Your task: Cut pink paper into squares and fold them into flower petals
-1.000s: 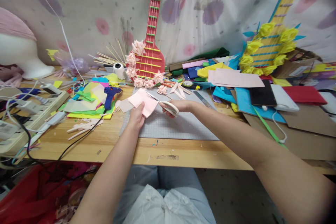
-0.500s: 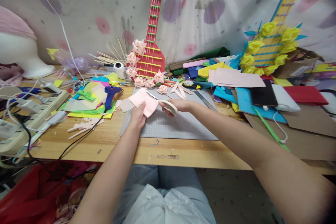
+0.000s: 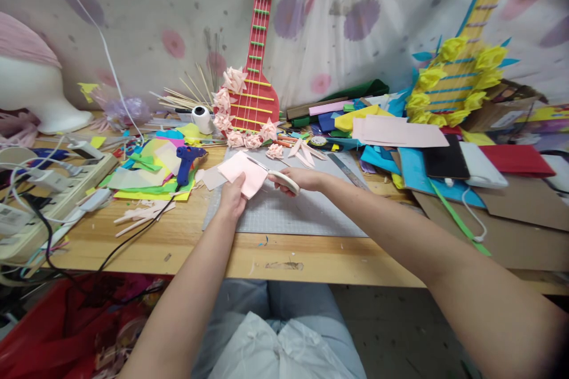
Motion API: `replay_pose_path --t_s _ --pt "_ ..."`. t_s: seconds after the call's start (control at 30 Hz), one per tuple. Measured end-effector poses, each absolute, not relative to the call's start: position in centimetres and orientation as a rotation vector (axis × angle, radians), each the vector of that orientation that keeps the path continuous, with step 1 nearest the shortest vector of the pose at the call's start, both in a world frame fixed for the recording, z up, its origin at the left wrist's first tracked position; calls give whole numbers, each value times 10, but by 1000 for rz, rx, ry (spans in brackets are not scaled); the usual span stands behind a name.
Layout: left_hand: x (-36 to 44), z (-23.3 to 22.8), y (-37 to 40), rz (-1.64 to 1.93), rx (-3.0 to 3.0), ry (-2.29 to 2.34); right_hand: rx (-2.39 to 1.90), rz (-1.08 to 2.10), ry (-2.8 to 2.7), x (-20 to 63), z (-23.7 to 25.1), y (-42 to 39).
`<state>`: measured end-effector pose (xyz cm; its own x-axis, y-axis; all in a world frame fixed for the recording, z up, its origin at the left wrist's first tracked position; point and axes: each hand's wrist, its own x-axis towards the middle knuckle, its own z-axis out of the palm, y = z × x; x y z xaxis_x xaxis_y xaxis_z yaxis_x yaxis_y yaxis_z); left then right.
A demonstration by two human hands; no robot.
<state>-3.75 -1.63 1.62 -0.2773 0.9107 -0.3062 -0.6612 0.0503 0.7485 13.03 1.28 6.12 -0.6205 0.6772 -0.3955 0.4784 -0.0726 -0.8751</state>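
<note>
No writing is readable anywhere on the bench; your left hand pinches one pink paper by its near edge, thumb on top, just above the grey mat; your right hand is closed around the handles of one pair of scissors, blades meeting the paper's right edge; since half a second ago both hands have barely shifted; two cardboard guitars stand at the far side, a red guitar and a yellow guitar; one blue glue gun lies left.
</note>
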Motion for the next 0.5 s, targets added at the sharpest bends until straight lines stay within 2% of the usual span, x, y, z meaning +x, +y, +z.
replay_pose_path --t_s 0.3,0.5 --pt "-38 15 -16 1560 347 991 -1292 1788 -2007 132 65 11" --pt "-37 18 -18 1546 340 982 -1335 1949 -1939 134 64 9"
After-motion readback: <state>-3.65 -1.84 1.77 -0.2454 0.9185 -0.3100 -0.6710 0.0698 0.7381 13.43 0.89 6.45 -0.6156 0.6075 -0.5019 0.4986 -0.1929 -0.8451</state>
